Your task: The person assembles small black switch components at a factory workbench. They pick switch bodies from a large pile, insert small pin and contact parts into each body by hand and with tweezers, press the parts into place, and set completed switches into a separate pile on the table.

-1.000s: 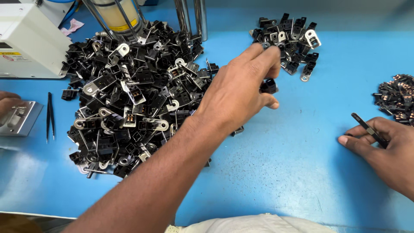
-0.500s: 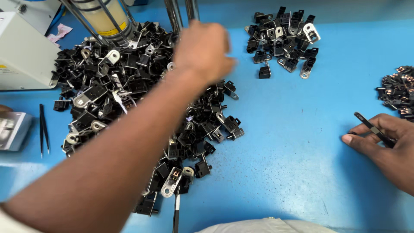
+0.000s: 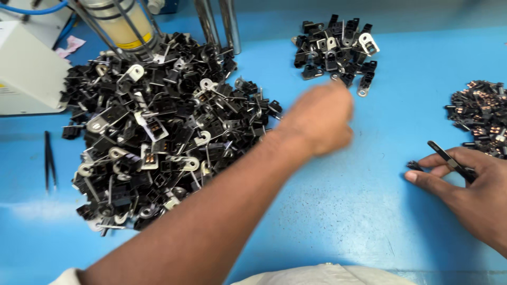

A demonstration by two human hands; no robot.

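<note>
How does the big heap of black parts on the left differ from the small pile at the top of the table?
The big heap is far larger and spreads wide; the small pile is compact. The big heap lies against the metal posts and yellow cylinder; the small pile sits alone on the blue table. The left hand, blurred, is nearer the small pile. Both hold black parts with silver tabs.

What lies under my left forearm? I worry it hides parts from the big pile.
The left forearm crosses the lower right edge of the large pile of black and metal parts and bare blue table. Parts directly beneath it are covered.
</note>
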